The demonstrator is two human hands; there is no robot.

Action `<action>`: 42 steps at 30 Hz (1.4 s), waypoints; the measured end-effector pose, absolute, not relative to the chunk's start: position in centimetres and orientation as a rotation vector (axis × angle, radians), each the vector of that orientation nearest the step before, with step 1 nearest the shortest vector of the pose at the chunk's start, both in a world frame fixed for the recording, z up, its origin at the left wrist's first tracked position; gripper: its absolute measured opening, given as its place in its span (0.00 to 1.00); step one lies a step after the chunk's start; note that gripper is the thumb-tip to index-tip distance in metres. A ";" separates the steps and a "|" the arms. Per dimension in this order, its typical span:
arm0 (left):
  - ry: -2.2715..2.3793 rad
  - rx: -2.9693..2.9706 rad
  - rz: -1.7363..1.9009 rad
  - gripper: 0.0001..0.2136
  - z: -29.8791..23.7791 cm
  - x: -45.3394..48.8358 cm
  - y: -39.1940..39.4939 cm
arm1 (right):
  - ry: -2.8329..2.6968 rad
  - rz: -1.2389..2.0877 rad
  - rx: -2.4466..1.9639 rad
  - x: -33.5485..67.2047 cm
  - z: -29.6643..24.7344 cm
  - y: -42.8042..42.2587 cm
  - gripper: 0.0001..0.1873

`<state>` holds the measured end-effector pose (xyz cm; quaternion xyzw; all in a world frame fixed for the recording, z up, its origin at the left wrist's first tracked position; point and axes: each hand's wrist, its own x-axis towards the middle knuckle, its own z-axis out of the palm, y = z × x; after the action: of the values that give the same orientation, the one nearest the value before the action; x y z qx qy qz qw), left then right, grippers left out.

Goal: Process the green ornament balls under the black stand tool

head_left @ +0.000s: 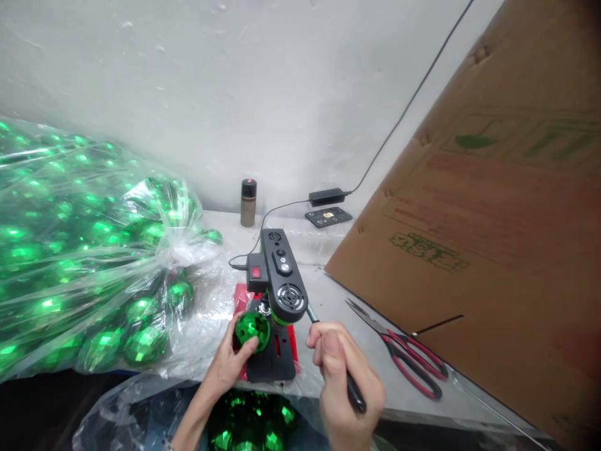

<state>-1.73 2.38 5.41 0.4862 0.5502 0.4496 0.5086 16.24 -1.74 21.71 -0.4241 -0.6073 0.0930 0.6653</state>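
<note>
by the black machine [283, 275], a green ball [251, 329] sits clasped in the left hand [231, 363], the right hand [348, 379] gripping a lever [312, 314]

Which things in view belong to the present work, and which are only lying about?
In use: faceted green ball in left hand; black bench machine, its lever in right hand; power adapter cabled to it; probably bagged green balls.

Just lying about, it seems: scissors; black-capped bottle; dark phone-like slab.

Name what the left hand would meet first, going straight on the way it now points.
Beyond the green ball it holds, the left hand would probably meet the black machine first, though depth is unclear.
</note>
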 end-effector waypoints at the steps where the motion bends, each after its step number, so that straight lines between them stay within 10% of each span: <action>1: 1.321 1.137 1.097 0.41 5.4 -1.9 2.5 | -1.364 0.212 -0.959 16.2 21.8 -1.7 0.19; 42: 1.473 1.451 1.146 0.39 3.8 3.5 2.2 | -1.352 0.157 -0.920 16.0 19.4 -1.9 0.19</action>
<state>3.53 2.18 3.81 0.5679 0.5767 0.4486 0.3789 16.03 -1.91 19.38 -0.4100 -0.6026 0.0699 0.6811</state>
